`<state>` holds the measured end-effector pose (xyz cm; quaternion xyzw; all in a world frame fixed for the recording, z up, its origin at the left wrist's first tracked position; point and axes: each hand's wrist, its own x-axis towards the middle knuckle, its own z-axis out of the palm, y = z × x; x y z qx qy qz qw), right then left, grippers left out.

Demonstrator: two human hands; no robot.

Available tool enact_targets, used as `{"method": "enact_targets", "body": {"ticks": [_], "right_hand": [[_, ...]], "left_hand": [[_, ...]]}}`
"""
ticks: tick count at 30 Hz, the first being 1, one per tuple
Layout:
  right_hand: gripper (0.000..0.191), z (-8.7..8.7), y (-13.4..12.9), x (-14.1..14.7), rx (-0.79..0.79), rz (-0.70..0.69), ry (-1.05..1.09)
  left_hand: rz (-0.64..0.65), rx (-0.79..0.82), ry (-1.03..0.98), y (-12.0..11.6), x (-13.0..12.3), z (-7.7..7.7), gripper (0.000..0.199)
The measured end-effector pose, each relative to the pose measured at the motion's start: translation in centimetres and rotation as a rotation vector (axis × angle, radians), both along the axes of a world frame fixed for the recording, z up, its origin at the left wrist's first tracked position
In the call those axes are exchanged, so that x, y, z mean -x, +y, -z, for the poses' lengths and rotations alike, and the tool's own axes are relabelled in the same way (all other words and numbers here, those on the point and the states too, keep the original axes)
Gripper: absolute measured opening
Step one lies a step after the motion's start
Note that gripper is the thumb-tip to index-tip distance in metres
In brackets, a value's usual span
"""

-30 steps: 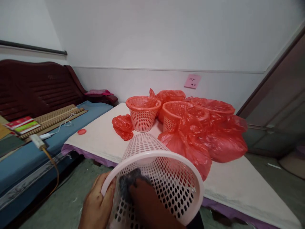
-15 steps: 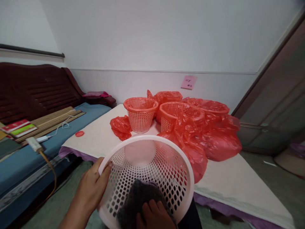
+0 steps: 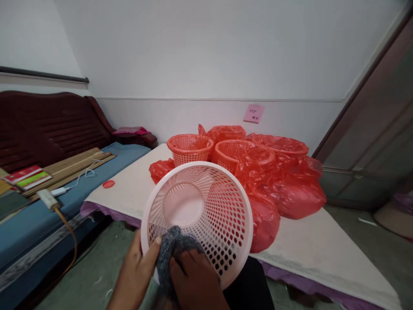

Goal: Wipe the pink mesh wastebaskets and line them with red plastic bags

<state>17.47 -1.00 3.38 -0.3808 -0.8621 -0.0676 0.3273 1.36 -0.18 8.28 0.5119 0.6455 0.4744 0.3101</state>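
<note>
Now cloth point(image 3: 166, 254) inside the pale basket point(image 3: 230, 280)

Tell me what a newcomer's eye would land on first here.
Likely the pale pink, round, perforated plastic basket, mouth tilted toward the camera at lower centre, where the right hand holds a crumpled grey cloth inside. Next, the glossy red plastic bags bunched behind it, right of centre on the white table.

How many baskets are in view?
3 clear ones: the pale basket in the left hand, the left basket behind it, and the middle basket right of that. Red bags may hide more.
</note>
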Motion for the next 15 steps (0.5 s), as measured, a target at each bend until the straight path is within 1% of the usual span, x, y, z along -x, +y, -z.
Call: {"method": "enact_targets", "body": {"ticks": [2, 3, 5, 6, 7, 8, 11, 13, 15], "right_hand": [[0.037, -1.2, 0.2, 0.7, 0.221, -0.081, 0.063], [0.040, -1.7, 0.2, 0.9, 0.343, -0.123, 0.095], [0.045, -2.3, 0.2, 1.4, 0.534, -0.172, 0.136], [0.047, -2.4, 0.3, 1.6, 0.590, -0.175, 0.133], [0.047, -2.4, 0.4, 1.8, 0.620, -0.168, 0.111], [0.042, -2.4, 0.6, 2.0, 0.630, -0.146, 0.076], [0.024, -1.6, 1.9, 2.3, 0.573, -0.062, -0.062], [0.024, -0.6, 3.2, 2.1, 0.535, -0.015, -0.157], [0.025, 0.6, 4.7, 1.7, 0.536, 0.016, -0.225]], "left_hand": [[-0.069, 0.040, -0.074, -1.5, -0.3, 1.9, 0.063], [-0.105, 0.056, -0.081, -2.1, -0.3, 2.5, 0.065], [-0.147, 0.046, -0.036, -2.8, -0.1, 3.2, 0.065], [-0.145, 0.017, 0.000, -2.9, 0.1, 3.2, 0.063], [-0.136, -0.016, 0.038, -2.9, 0.3, 3.1, 0.060], [-0.128, -0.049, 0.067, -2.7, 0.4, 2.8, 0.057], [-0.110, -0.099, 0.083, -1.9, 0.8, 2.0, 0.052], [-0.098, -0.106, 0.084, -1.6, 0.9, 1.7, 0.053], [-0.070, -0.119, 0.115, -1.6, 0.8, 1.5, 0.049]]}}
